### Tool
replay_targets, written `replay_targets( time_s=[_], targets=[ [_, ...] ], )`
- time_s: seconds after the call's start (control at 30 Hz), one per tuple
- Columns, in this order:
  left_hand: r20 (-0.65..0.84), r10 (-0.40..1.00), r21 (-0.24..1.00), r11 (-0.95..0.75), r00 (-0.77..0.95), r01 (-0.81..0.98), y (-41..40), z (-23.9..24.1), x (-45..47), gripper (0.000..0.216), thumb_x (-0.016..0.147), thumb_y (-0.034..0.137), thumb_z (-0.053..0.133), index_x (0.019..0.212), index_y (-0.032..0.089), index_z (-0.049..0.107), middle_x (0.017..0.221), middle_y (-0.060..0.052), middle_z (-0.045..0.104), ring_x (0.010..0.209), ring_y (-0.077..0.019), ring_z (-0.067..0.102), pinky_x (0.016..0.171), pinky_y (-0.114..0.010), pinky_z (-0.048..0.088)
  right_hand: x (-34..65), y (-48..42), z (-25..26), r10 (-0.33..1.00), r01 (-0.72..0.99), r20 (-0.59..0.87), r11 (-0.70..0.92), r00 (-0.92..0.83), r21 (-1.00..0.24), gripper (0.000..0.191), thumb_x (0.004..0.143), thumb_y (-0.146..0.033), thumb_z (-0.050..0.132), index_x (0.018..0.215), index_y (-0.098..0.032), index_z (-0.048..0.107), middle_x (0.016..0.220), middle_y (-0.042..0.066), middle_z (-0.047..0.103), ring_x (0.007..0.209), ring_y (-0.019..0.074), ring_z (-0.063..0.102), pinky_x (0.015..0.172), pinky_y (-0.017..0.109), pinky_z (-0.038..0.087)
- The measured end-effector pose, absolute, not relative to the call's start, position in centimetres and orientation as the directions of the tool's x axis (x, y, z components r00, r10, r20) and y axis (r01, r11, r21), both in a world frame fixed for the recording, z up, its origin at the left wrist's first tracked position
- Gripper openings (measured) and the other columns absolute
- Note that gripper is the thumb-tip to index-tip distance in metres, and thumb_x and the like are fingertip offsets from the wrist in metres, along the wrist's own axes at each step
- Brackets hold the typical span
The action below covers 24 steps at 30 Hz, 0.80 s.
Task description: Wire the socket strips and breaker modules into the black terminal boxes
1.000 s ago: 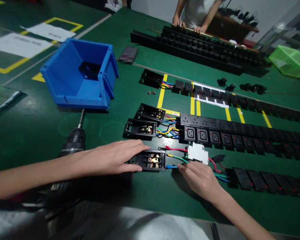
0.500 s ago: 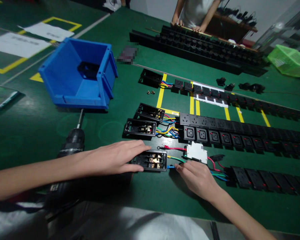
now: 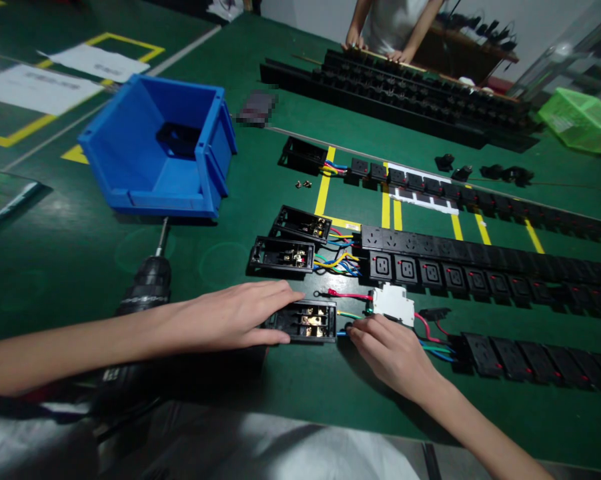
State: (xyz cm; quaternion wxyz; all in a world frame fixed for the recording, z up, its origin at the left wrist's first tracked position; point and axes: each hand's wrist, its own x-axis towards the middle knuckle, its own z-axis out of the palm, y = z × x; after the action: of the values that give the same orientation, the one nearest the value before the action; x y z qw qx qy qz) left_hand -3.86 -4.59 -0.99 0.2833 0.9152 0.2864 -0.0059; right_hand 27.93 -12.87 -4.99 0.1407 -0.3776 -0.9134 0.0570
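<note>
My left hand (image 3: 243, 317) grips the left end of a black plastic terminal box (image 3: 297, 327) between thumb and fingers. Brass terminals (image 3: 313, 321) show in its open top. Just right of the box, my right hand (image 3: 395, 350) has its fingertips pinched together on a blue wire (image 3: 342, 333) that runs into the box's end. Beside it a green-yellow wire (image 3: 350, 315) enters the same end. Above my right hand lies a white circuit breaker (image 3: 393, 305), with a red wire (image 3: 350, 295) ending in a loose ring terminal. More wires lead to a black socket strip (image 3: 525, 360).
Behind lie two similar wired boxes, one of them a black box (image 3: 283, 255), joined to socket strips (image 3: 405, 269). A power drill (image 3: 147, 283) sits by my left forearm, below a blue bin (image 3: 165, 200). Across the table a person (image 3: 397, 27) touches stacked black strips (image 3: 380, 100).
My right fingertips have shifted slightly left along the blue wire, closer to the box. My left hand keeps its hold, and little else differs.
</note>
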Motion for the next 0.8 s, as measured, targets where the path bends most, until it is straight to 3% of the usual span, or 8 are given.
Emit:
replay_targets(
  time_s=[0.23,0.5,0.8],
  targets=[
    [-0.157,0.515,0.515,-0.685,0.843,0.515,-4.58,-0.97,-3.78,0.055,0.097,0.050,0.050,0.144,0.022,0.041,0.139,-0.010,0.054,0.130,-0.0251,0.052,0.107,-0.034,0.043,27.67,-12.80,-4.66,0.712,0.672,0.202,0.701,-0.672,-0.238,0.015,0.094,-0.014,0.056,0.109,-0.014,0.059,0.108,0.007,0.065,0.092,0.0173,0.057,0.075,0.030,0.048],
    [-0.180,0.523,0.474,-0.696,0.833,0.540,-4.74,-1.66,-4.00,0.059,0.096,0.054,0.048,0.146,0.023,0.039,0.145,-0.011,0.049,0.134,-0.0258,0.048,0.112,-0.038,0.040,27.61,-12.94,-4.52,0.722,0.697,0.198,0.692,-0.663,-0.188,0.017,0.093,-0.017,0.057,0.109,-0.012,0.060,0.121,0.009,0.064,0.098,0.0215,0.059,0.080,0.036,0.054],
    [-0.187,0.518,0.457,-0.706,0.835,0.541,-4.76,-1.11,-3.76,0.058,0.096,0.051,0.050,0.144,0.019,0.041,0.143,-0.012,0.051,0.133,-0.0244,0.050,0.112,-0.036,0.040,27.57,-12.79,-4.69,0.722,0.693,0.221,0.691,-0.655,-0.205,0.023,0.093,-0.016,0.057,0.115,-0.011,0.058,0.120,0.009,0.065,0.097,0.0204,0.060,0.080,0.036,0.054]
  ],
)
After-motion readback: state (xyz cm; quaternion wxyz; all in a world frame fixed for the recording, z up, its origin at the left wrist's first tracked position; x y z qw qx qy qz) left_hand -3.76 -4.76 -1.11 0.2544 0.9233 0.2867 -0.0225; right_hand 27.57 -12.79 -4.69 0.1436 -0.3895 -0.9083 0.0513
